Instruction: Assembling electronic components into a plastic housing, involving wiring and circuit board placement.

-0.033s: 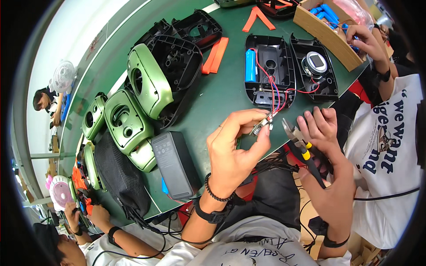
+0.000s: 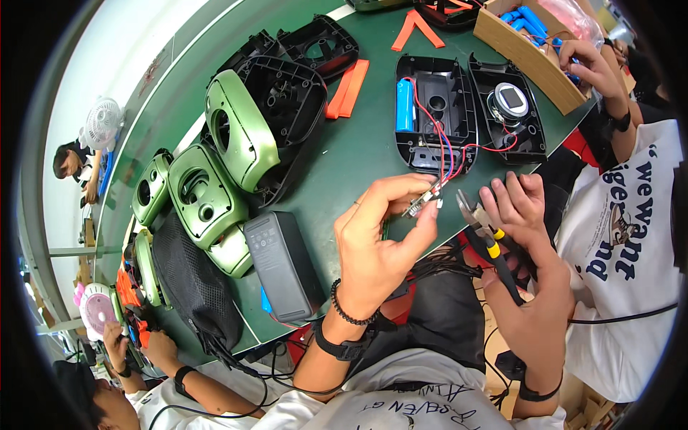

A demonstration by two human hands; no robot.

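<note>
My left hand (image 2: 380,240) pinches a small circuit board (image 2: 424,201) between thumb and fingers. Red, blue and dark wires (image 2: 448,147) run from it into an open black plastic housing half (image 2: 437,79), where a blue cylindrical battery (image 2: 405,106) sits at the left. A red wire also leads to the other black half (image 2: 527,132), which holds a round speaker (image 2: 509,99) with a silver centre. My right hand (image 2: 527,251) holds cutting pliers (image 2: 494,251) with black and yellow handles; their jaws are parted, beside the board and apart from it.
Green speaker shells (image 2: 208,190) and black housings (image 2: 287,122) crowd the left of the green table (image 2: 358,161). A dark grey box-shaped unit (image 2: 283,265) stands nearer me. Orange strips (image 2: 349,89) lie farther back. At right, another person's hand (image 2: 591,68) reaches into a cardboard box (image 2: 530,61) of blue batteries.
</note>
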